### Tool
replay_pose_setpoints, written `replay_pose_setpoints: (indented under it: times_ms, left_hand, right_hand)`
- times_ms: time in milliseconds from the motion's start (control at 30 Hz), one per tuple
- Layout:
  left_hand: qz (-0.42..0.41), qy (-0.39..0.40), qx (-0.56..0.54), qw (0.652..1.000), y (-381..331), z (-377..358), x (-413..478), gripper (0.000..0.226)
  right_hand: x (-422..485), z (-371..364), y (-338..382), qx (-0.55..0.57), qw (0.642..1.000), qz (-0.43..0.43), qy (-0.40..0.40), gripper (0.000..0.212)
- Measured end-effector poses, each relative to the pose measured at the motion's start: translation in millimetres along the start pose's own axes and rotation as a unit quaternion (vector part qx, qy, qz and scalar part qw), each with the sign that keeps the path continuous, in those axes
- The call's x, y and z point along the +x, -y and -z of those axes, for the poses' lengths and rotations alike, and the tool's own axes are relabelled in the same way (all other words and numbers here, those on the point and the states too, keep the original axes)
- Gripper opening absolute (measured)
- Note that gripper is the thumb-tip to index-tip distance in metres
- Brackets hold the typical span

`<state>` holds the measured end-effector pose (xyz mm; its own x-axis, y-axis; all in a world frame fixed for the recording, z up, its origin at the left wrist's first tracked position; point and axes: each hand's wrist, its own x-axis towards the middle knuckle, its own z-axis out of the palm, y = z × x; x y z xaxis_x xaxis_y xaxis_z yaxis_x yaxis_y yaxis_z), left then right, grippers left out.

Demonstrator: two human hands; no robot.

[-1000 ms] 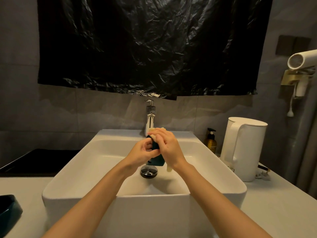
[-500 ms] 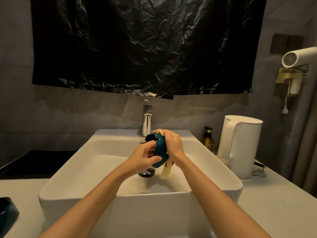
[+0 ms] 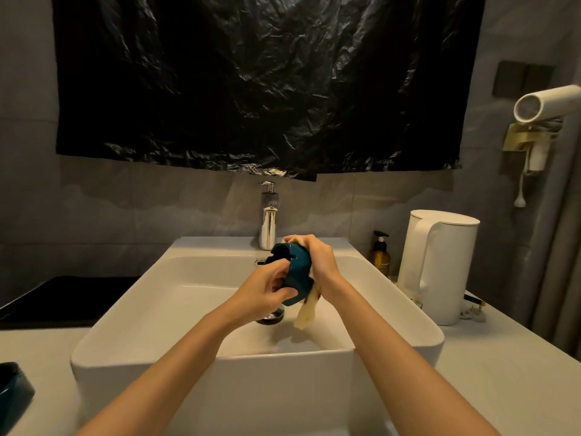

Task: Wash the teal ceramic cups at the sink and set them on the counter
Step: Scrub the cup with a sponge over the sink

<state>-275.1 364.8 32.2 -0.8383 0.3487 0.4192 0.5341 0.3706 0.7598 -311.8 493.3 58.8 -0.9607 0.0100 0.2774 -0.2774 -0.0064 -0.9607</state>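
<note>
- The cup (image 3: 297,275) is held over the sink (image 3: 188,357), above the drain (image 3: 272,316) and just in front of the tap (image 3: 268,228); it is tilted, with its mouth turned away to the left
- Both hands are busy: the left hand (image 3: 267,287) grips the cup low on its near side with the fingers curled round it; the right hand (image 3: 320,262) is closed on a pale cloth (image 3: 306,313) and presses it to the cup's right side; the cloth's loose end hangs down into the sink
- Likely risk: glazed ceramic is slippery when wet; if the left hand's grip eases while the right rubs, the cup could drop onto the sink's hard floor and chip
- The tap is close behind the cup; a wide scrubbing stroke could knock the rim against it
- No stream of water is visible, so I cannot tell whether the tap runs
- For setting down, the desk (image 3: 487,372) right of the sink is crowded near the wall by a kettle (image 3: 440,265) and a soap bottle (image 3: 380,253); nearer the front it is bare
- Left of the sink a dark teal thing (image 3: 12,391), perhaps another cup, is cut off by the frame edge; a dark panel (image 3: 63,297) lies behind it
- A black sheet (image 3: 251,83) hangs on the wall above the sink and a hair dryer (image 3: 547,103) sits high to its right; neither stands in the way
</note>
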Motion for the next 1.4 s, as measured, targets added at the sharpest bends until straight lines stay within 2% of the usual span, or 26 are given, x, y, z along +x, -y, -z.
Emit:
replay_pose_setpoints:
  times_ms: [67, 133, 200, 300, 400, 500, 600, 700, 867, 967, 1033, 1067, 1133, 1200, 1333, 1400]
  left_hand:
    - [-0.003, -0.009, -0.019, 1.000, -3, 0, -1, 0.030]
    - [-0.011, -0.023, -0.042, 0.999, -6, 1, -2, 0.035]
    - [-0.017, -0.032, -0.047, 0.998, -9, 3, -3, 0.036]
    - [-0.017, -0.029, -0.049, 0.998, -9, 6, -4, 0.037]
    - [0.005, -0.029, -0.075, 0.997, -10, 8, -1, 0.038]
    - [0.048, -0.058, -0.171, 0.982, -13, 11, 4, 0.035]
    - [0.078, -0.084, -0.239, 0.964, -11, 17, 6, 0.044]
    - [0.085, -0.081, -0.261, 0.958, -10, 20, 5, 0.046]
    - [0.085, -0.111, -0.255, 0.957, -9, 20, 7, 0.043]
    - [0.079, -0.122, -0.252, 0.957, -7, 22, 6, 0.038]
    - [0.064, -0.134, -0.230, 0.962, -5, 24, 7, 0.027]
    - [0.059, -0.139, -0.209, 0.966, -4, 24, 6, 0.023]
    - [0.056, -0.133, -0.164, 0.976, -4, 22, 6, 0.021]
    - [0.042, -0.111, -0.128, 0.985, -3, 17, 5, 0.022]
    - [0.037, -0.087, -0.095, 0.991, -3, 12, 4, 0.021]
    - [0.030, -0.091, -0.107, 0.990, -3, 12, 4, 0.020]
  right_hand:
    - [-5, 4, 5, 0.082, 0.992, -0.090, 0.036, 0.036]
    - [-12, 9, 11, 0.114, 0.975, -0.170, 0.084, 0.049]
    - [-14, 11, 12, 0.119, 0.966, -0.197, 0.115, 0.057]
    - [-14, 10, 11, 0.112, 0.966, -0.187, 0.143, 0.057]
    - [-12, 5, 6, 0.091, 0.975, -0.147, 0.136, 0.051]
    - [-11, -3, 3, 0.049, 0.990, -0.065, 0.118, 0.051]
    - [-11, -9, -1, 0.018, 0.991, -0.007, 0.132, 0.047]
    - [-11, -12, -3, 0.008, 0.989, 0.008, 0.150, 0.044]
    - [-5, -16, -11, -0.019, 0.990, 0.099, 0.101, 0.034]
    - [-8, -16, -15, -0.098, 0.961, 0.249, 0.071, 0.032]
    - [-11, -16, -18, -0.205, 0.906, 0.364, 0.072, 0.035]
    - [-12, -17, -19, -0.260, 0.881, 0.389, 0.075, 0.036]
    - [-10, -17, -19, -0.322, 0.863, 0.383, 0.069, 0.039]
    - [-5, -15, -20, -0.340, 0.861, 0.375, 0.048, 0.041]
    - [3, -11, -17, -0.282, 0.914, 0.293, 0.021, 0.047]
    - [-1, -10, -18, -0.292, 0.899, 0.325, 0.026, 0.046]
